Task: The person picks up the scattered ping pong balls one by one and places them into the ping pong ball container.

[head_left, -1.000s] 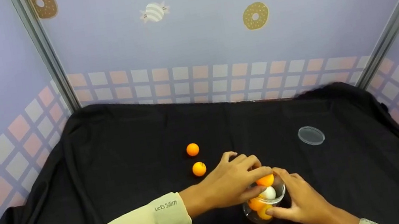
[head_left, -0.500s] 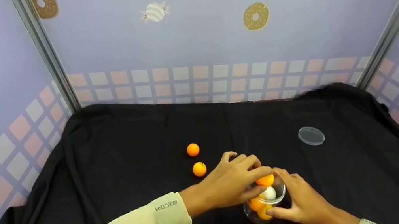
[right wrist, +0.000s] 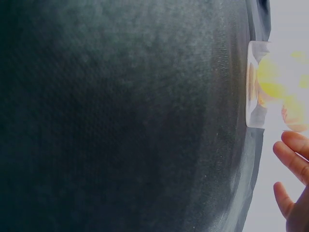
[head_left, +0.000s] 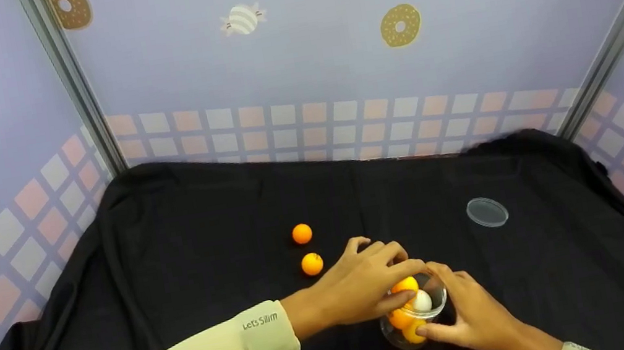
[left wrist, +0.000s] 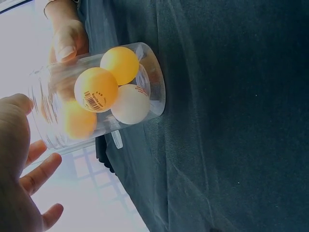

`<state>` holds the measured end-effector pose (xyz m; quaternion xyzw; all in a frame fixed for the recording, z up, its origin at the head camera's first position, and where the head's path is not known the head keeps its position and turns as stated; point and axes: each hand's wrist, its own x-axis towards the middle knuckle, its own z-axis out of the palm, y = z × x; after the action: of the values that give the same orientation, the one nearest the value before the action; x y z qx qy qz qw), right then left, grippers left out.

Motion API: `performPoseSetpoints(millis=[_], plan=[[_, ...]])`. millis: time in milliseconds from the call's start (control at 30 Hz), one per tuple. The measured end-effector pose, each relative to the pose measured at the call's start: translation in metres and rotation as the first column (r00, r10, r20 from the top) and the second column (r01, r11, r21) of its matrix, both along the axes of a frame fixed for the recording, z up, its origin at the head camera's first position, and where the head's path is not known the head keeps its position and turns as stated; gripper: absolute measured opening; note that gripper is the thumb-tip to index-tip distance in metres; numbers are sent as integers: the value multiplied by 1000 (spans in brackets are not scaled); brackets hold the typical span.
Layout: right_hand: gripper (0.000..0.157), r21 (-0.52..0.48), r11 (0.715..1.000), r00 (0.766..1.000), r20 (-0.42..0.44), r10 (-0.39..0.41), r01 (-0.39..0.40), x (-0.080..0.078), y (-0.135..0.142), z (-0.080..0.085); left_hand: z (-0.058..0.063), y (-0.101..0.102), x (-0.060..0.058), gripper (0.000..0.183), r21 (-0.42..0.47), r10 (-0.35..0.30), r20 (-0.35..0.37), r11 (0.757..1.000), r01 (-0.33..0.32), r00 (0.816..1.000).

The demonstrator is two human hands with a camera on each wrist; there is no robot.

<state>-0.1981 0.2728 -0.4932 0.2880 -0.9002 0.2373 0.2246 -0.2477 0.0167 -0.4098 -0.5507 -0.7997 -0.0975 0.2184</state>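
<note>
My right hand (head_left: 478, 314) grips a clear jar (head_left: 400, 344) by its side, near the mouth. Orange table tennis balls (head_left: 401, 318) and a white one (head_left: 422, 301) lie in it; the left wrist view shows printing on a middle orange ball (left wrist: 96, 90). Just inside the mouth is another orange ball (left wrist: 79, 120). Over the opening is my left hand (head_left: 360, 283), thumb and forefinger parted at the rim, the other fingers loosely spread. Glare washes out the jar (right wrist: 251, 84) in the right wrist view, where right-hand fingers (right wrist: 294, 157) show beside it.
Two loose orange balls (head_left: 312, 264) sit on the black cloth (head_left: 203, 236), left of the jar and farther back. A clear round lid (head_left: 487, 212) lies at the right. Patterned panels (head_left: 318, 55) enclose the back and sides.
The orange ball that was between my left thumb and forefinger has dropped slightly left into the jar's mouth. The white ball has shifted a little; both hands have stayed in place.
</note>
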Motion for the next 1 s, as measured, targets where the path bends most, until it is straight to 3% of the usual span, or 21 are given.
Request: performPoseSetpoints(millis=[333,533,800,1000], plan=[[90,4,1000,1000,24,-6,6,2,-1,3,-1,1,1,34,5,16,-16,1000,-16,1000],[88,5,1000,1000,11,-10,10,1,0,2,-4,0,-2,29,66,89,10,994,-90,996],[91,9,1000,1000,8,-28,28,0,0,2,-7,-8,-20,26,130,214,104,965,-226,971],[90,6,1000,1000,-4,-30,30,1,-1,1,-18,-24,-37,26,130,293,121,942,-308,948]])
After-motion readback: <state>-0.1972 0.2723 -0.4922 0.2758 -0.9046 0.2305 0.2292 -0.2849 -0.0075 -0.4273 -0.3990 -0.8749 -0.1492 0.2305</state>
